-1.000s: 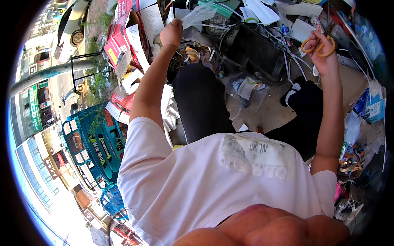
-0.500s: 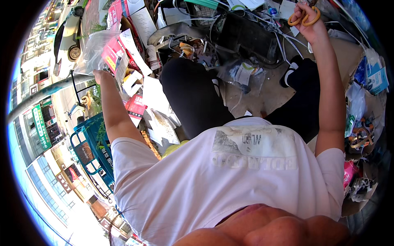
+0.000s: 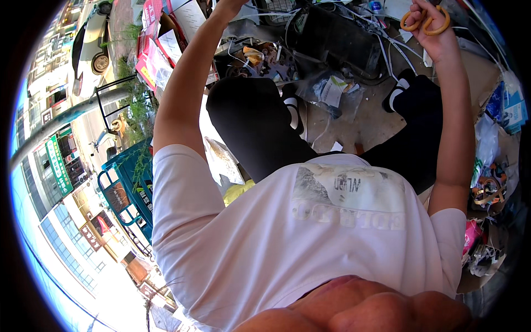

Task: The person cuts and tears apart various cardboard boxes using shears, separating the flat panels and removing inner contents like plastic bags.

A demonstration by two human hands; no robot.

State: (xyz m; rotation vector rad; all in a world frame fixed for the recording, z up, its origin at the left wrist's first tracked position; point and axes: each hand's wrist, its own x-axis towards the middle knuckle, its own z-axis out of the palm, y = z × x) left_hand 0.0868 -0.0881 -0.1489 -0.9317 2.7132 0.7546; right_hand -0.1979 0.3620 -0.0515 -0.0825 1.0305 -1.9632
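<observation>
My right hand (image 3: pixel 434 30) is closed at the upper right around a pair of scissors (image 3: pixel 436 31) with orange-yellow loop handles. The blades of the scissors cannot be made out. My left hand (image 3: pixel 229 6) reaches to the top edge, where the picture cuts off its fingers, so what they do is hidden. Nearest to it are a white printed sheet (image 3: pixel 189 21) and red-and-white cartons (image 3: pixel 152 16). Clear plastic film (image 3: pixel 160 71) lies over a pink-red package left of my left forearm.
Before my knees stand a black bin (image 3: pixel 337 41) and a box of scraps (image 3: pixel 260 58). A clear bag with papers (image 3: pixel 332 94) lies between my feet. White straps (image 3: pixel 387 52) tangle near my right hand. Bagged litter (image 3: pixel 489 144) lines the right side; a blue cart (image 3: pixel 130 182) stands left.
My left hand has swung from the far left up to the top edge and has let go of the clear plastic bag. My right hand, still with the scissors, has shifted slightly right.
</observation>
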